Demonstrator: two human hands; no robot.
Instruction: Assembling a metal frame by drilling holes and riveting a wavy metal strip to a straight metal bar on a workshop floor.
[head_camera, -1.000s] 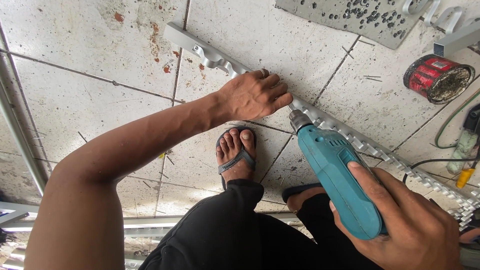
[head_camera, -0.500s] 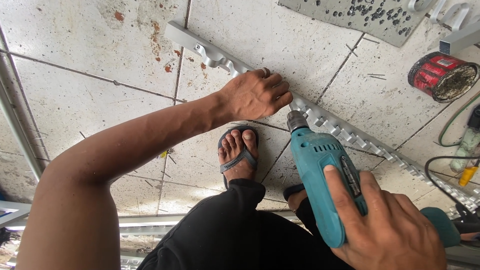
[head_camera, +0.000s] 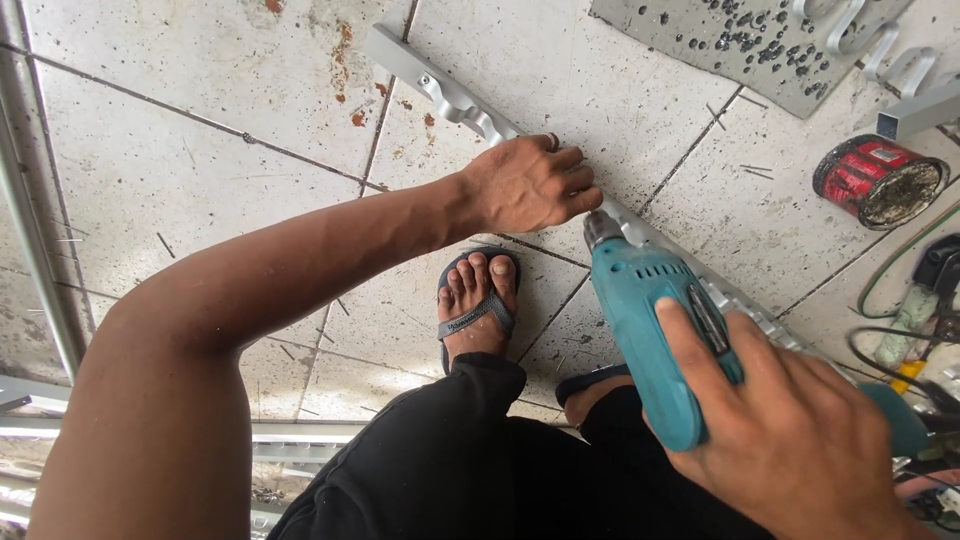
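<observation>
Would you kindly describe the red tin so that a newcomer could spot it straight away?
Start at the tiled floor and follow the long notched aluminium rail that the left hand presses down. Right of it, below the perforated grey metal sheet, lies the red tin: round, on its side, its open mouth grimy, the only red thing there.

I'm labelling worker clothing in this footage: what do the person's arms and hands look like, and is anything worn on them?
Both arms are bare, with no sleeves and no gloves. The left hand wears a thin ring on one finger. The right hand shows no ring or watch in this view.
</observation>
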